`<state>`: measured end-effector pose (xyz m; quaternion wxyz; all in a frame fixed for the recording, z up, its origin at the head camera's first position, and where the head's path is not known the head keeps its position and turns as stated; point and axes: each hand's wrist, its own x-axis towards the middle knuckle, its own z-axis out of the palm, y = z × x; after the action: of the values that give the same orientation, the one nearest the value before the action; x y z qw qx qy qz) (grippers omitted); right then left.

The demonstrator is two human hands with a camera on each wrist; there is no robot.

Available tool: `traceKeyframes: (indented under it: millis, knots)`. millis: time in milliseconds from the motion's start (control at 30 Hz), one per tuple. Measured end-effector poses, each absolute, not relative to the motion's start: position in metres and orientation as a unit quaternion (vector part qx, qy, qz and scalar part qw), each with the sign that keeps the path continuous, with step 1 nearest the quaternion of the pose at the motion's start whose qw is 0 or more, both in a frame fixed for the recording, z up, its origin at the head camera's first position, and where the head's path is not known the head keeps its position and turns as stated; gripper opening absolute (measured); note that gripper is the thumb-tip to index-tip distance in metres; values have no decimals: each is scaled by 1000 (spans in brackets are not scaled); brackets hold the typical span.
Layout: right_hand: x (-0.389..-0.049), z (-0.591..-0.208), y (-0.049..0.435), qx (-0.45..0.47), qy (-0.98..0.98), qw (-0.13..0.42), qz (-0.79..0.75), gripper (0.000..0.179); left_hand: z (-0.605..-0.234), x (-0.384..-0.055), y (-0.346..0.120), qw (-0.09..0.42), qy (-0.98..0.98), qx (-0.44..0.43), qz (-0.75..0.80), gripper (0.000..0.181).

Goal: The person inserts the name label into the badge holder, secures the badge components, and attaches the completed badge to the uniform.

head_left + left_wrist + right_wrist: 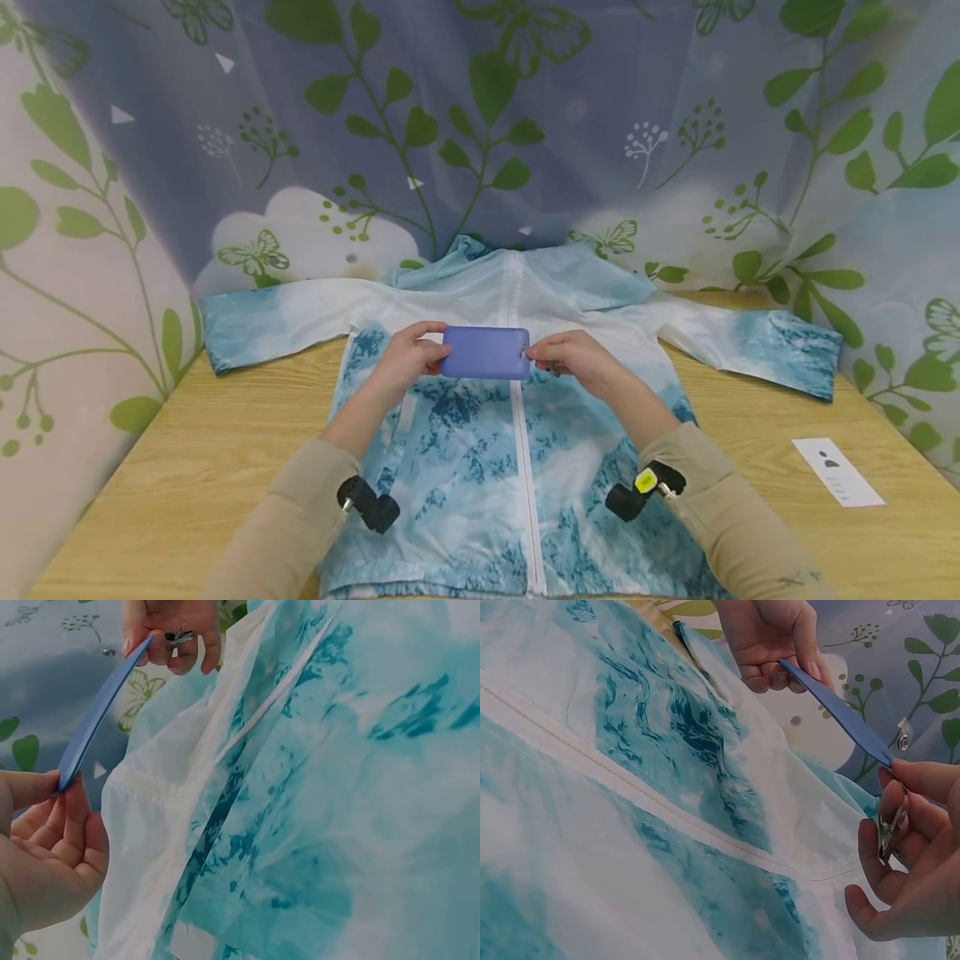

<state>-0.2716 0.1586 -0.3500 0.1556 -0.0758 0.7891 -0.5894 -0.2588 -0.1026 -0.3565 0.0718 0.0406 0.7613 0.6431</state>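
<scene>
A flat blue badge holder (483, 353) is held level above the chest of a blue-and-white zip jacket (442, 442). My left hand (405, 360) pinches its left end between thumb and fingers. At the right end, my right hand (577, 360) pinches the edge near the metal fitting. The right wrist view shows a shiny metal clip (889, 832) hanging by the right hand's fingers, and a small clear strap with a snap (904, 737) above the holder. Seen edge-on in the left wrist view, the holder (101, 712) looks thin and slightly bent.
The jacket lies spread on the wooden table (225, 450), sleeves out to both sides, front zip (527, 492) running down the middle. On the right lies a white card (838, 473) with a person icon. A leaf-patterned curtain (480, 125) surrounds the table's back and sides.
</scene>
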Motion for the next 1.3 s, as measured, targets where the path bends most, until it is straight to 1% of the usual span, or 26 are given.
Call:
traceKeyframes:
  millis: [133, 433, 667, 800, 967, 1100, 1300]
  knots:
    - [-272, -349, 160, -76, 789, 154, -591, 22, -357, -260, -104, 78, 748, 38, 659, 41]
    - [-273, -351, 164, -92, 793, 178, -576, 23, -357, -260, -109, 96, 735, 34, 670, 38]
    - [-274, -352, 165, -97, 820, 160, -541, 24, -357, -261, -107, 111, 732, 36, 671, 38]
    - [-274, -354, 170, -83, 831, 153, -529, 30, -356, -260, -106, 113, 733, 39, 670, 38]
    - [-276, -352, 182, -73, 838, 155, -519, 37, -356, -259, -110, 114, 736, 37, 666, 39]
    - [-277, -348, 196, -79, 842, 155, -510, 38, -355, -260, -112, 113, 735, 39, 667, 40]
    - [-275, -345, 227, -71, 846, 141, -509, 40, -354, -261, -110, 111, 738, 37, 665, 40]
